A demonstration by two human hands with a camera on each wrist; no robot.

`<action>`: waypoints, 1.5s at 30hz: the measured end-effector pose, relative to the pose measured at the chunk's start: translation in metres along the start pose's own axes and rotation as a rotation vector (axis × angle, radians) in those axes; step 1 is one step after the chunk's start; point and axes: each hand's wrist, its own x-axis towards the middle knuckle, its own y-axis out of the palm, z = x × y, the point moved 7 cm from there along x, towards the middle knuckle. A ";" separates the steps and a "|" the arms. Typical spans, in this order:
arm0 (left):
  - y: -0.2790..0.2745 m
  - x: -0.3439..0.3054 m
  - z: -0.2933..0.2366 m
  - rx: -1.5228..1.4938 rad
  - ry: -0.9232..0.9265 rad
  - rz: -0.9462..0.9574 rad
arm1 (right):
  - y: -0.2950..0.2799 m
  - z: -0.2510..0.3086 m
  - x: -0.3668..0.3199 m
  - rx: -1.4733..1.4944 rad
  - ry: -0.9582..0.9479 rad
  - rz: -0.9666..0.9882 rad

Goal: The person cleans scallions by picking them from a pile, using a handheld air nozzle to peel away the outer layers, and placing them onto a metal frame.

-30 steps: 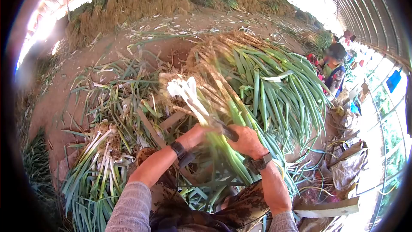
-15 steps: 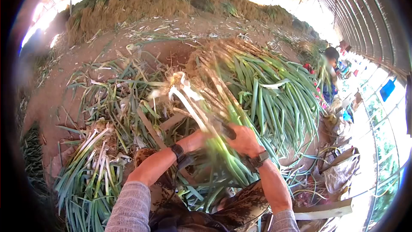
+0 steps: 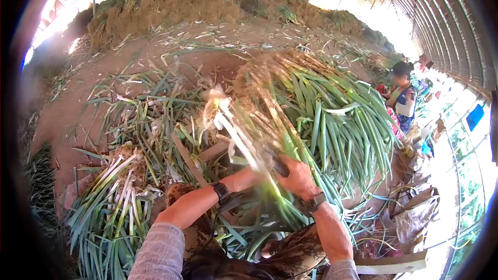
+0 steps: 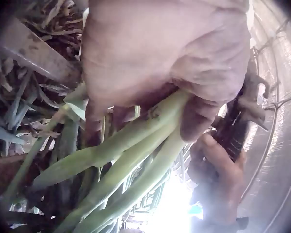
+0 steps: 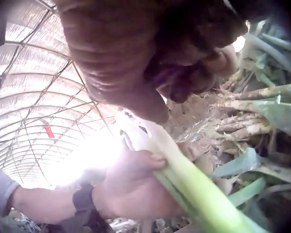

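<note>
Pale-ended green stalks [image 3: 236, 136] are gripped by the left hand [image 3: 243, 179] just below frame centre, a dark tool [image 3: 280, 167] clasped in the right hand [image 3: 299, 177], near a leafy heap [image 3: 334, 124]

Beyond the right hand [image 3: 300, 177] lies a leek heap [image 3: 337, 119]. Left of the left hand [image 3: 243, 179] lies a leek bunch [image 3: 111, 207].

Brown dirt floor [image 3: 62, 129], a fanned heap of green onions [image 3: 337, 119] with earthy roots, a smaller bundle [image 3: 111, 197] at lower left (its stalks whiter), loose leaves [image 3: 150, 103] scattered between, long root-fringed pile [image 3: 161, 13] behind.
</note>
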 end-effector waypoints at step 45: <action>-0.105 -0.408 -0.284 1.623 -0.281 -1.171 | 0.022 -0.110 -0.099 -0.039 0.355 0.726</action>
